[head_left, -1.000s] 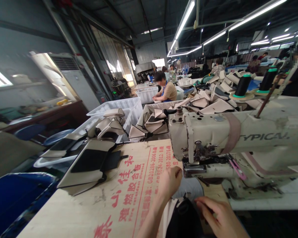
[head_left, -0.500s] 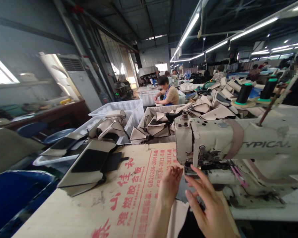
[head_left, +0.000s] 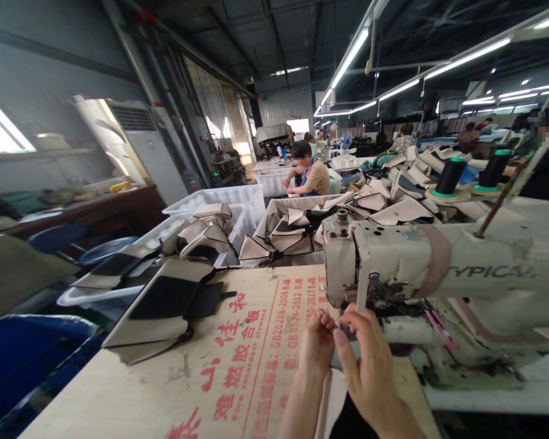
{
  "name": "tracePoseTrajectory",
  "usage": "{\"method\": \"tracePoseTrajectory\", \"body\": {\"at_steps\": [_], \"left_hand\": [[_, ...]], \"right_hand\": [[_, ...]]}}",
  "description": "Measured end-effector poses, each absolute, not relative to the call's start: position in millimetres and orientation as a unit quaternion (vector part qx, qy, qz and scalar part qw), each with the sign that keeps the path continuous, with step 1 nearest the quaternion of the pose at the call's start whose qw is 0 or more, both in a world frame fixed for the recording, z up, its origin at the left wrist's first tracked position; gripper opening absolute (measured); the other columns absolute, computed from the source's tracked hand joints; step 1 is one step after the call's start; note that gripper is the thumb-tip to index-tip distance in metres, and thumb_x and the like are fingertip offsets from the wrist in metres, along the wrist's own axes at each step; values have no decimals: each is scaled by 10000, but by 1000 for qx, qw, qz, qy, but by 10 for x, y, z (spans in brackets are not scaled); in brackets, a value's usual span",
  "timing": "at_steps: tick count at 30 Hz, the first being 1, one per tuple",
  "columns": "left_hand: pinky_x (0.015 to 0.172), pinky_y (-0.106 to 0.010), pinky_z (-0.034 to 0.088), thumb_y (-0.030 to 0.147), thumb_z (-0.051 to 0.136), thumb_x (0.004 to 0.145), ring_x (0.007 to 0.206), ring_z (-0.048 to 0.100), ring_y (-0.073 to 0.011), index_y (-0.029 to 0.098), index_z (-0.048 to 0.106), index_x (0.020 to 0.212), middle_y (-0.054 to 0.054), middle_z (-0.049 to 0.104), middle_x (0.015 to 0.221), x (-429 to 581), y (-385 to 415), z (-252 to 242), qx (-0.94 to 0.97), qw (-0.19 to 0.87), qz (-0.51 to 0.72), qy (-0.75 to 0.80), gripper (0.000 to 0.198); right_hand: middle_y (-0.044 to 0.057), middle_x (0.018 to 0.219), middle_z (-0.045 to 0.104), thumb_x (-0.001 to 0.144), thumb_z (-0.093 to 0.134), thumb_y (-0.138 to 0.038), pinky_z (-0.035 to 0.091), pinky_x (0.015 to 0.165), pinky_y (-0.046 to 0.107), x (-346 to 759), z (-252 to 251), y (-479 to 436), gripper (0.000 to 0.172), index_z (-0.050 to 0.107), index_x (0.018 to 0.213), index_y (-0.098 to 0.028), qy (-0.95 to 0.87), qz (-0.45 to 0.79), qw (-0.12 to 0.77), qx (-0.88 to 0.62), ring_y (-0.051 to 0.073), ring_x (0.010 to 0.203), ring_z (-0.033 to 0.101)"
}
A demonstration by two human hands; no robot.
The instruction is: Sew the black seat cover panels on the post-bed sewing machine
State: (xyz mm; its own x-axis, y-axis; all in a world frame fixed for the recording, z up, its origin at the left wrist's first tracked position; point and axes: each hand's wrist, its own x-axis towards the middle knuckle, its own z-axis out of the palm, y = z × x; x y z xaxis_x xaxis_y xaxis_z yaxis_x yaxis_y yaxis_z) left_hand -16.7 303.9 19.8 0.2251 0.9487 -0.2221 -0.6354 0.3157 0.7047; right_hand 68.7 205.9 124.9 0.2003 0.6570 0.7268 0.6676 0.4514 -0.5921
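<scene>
My left hand (head_left: 319,342) is closed, fingers curled in a pinch just left of the needle area of the sewing machine (head_left: 393,250). Whatever lies between its fingertips is too small to make out. Close beside it, my right hand (head_left: 368,360) has bent fingers, with the thumb apart from the index finger; nothing shows in it. Both hands are in front of the machine's head. Below them, partly hidden by my wrists, lies a beige and black fabric piece (head_left: 332,399).
A sewn beige and black piece (head_left: 160,308) lies on the plywood table (head_left: 238,378). Behind it stand white bins (head_left: 251,228) heaped with similar pieces. Black thread spools (head_left: 450,177) are above the machine. A co-worker (head_left: 318,174) sits beyond the bins. A blue container (head_left: 32,372) is at left.
My right hand has drawn in toward my left hand, and its outstretched fingers have bent. The left hand has stayed nearly in place.
</scene>
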Motion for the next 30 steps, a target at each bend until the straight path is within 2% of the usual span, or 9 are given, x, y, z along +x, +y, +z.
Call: {"method": "tracePoseTrajectory", "body": {"at_steps": [6,11,13,16,18,20,23,25,30], "left_hand": [[621,-223,455,278,596,720,571,473,-86,186,452,623,19,440,615,-121,3074,216,219,745,540,325,197],[658,-239,461,270,536,766,634,531,-98,177,498,652,-13,524,708,-302,3088,233,223,700,553,394,152],[730,-292,464,325,552,774,823,579,-149,196,568,801,-54,580,926,-427,3009,283,238,679,542,434,134],[874,-348,411,371,635,735,1135,475,-220,271,584,1012,-51,502,1232,-631,2725,409,278,648,516,486,299],[963,-338,350,385,643,736,1220,402,-220,287,583,1053,-30,484,1278,-772,2427,504,334,614,500,512,337],[1004,-342,325,450,551,794,1222,408,-222,286,585,1070,-28,516,1254,-903,2088,594,428,562,464,535,322],[1017,-336,330,445,592,761,1206,432,-241,306,585,1117,-24,530,1251,-1008,1678,738,571,491,373,542,382],[1006,-318,345,385,663,713,1184,457,-246,334,557,1181,-15,531,1261,-996,1586,857,655,436,319,528,483],[845,-270,452,279,459,860,964,608,-202,324,633,1098,-13,664,1048,-850,1910,1130,766,346,281,463,297]], "right_hand": [[87,1047,588,910,407,-233,478,862,317,798,1276,2071,194,518,1059,-178,-685,-6,521,-510,179,1014,553],[107,1266,494,894,433,-277,453,931,369,1045,1196,1658,285,506,1155,-187,-665,-19,480,-572,223,1142,498],[118,1195,560,857,491,-364,506,855,364,1141,1033,1464,353,517,1151,-173,-681,-29,432,-591,249,1068,559],[111,935,682,766,578,-441,564,645,332,1179,743,1300,434,582,1091,-152,-736,-21,301,-606,263,787,667],[98,809,702,793,543,-374,550,551,298,1137,602,1293,376,605,1084,-145,-749,11,223,-624,243,643,674],[89,717,700,859,439,-282,522,494,272,1075,544,1332,354,582,1148,-138,-732,46,175,-657,226,569,666],[94,677,695,915,294,-214,512,522,276,1002,585,1385,396,546,1205,-120,-700,77,189,-684,220,554,663],[106,790,706,925,270,-211,526,610,289,984,642,1394,408,523,1233,-124,-695,97,248,-668,216,629,676],[88,1087,642,914,331,-228,522,771,307,1063,688,1429,407,460,1299,-196,-697,156,331,-617,215,922,644]]}}
